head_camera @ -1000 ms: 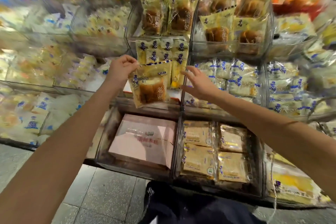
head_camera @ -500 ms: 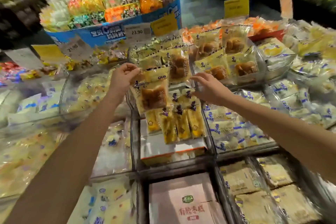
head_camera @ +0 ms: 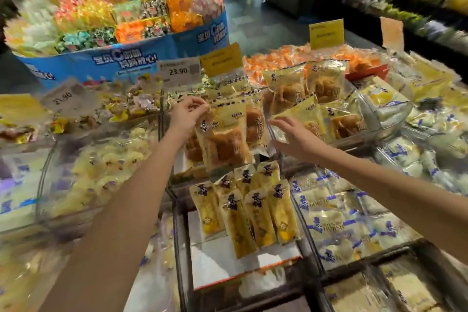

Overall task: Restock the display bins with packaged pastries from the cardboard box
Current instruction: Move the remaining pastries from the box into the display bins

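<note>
Along the left edge of the tiered display, a curved clear plastic bin [head_camera: 48, 159] is holding soft, pale yellow packets, blurred beyond detail, and a white price card [head_camera: 66, 99] is standing above it. Behind it, at the back left corner, a round blue cardboard stand [head_camera: 121, 61] is carrying heaps of crinkly, bright sweet wrappers. Near the display's middle, the left hand [head_camera: 188, 116] is pinching the top seam of a packaged pastry [head_camera: 222, 142] between thumb and fingertips. The glossy, see-through yellow packet, with a brown loaf-shaped bun inside, is hanging upright in front of the middle top bin [head_camera: 255, 121], where similar packets are standing on end. Below it, slim yellow packets [head_camera: 243, 208] with dark blue marks are leaning in two rows on a flat white carton [head_camera: 235, 265]. To the right, the right hand [head_camera: 297, 140] is reaching forward with fingers spread and slightly bent, holding nothing, its fingertips just beside a crinkled packet at the front edge of the next clear bin [head_camera: 374, 132]; whether they are touching it cannot be told. That bin is holding more shiny yellow bun packets [head_camera: 326, 81]. Toward the right edge, puffy white packets [head_camera: 342, 223] with blue print are lying in a heap.
</note>
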Demonstrator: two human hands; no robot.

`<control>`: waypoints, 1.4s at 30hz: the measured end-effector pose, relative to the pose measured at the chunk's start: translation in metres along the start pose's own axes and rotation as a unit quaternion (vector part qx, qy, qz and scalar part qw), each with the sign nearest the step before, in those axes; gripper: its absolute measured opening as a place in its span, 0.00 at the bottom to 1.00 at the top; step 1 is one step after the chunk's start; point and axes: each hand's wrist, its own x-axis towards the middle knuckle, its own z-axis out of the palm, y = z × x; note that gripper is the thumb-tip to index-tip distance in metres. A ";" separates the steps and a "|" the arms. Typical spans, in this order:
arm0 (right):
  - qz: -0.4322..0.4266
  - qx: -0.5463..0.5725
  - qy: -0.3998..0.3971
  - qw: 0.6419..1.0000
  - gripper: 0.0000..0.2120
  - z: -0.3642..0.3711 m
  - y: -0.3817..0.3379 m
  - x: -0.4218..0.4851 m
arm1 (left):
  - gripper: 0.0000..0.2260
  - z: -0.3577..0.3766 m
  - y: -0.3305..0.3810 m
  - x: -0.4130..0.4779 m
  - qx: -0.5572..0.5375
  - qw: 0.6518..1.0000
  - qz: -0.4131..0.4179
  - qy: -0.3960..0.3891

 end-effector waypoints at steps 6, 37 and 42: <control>-0.027 0.034 -0.003 0.999 0.26 0.025 0.006 0.018 | 0.03 -0.021 -0.031 0.005 0.056 0.998 -0.033 0.017; -0.044 0.013 0.009 0.999 0.27 0.061 -0.016 0.018 | 0.34 -0.024 -0.077 -0.037 0.555 0.804 0.121 -0.178; -0.051 -0.019 -0.024 0.998 0.29 0.045 -0.028 0.004 | 0.32 -0.027 -0.047 -0.057 0.597 0.776 0.152 -0.134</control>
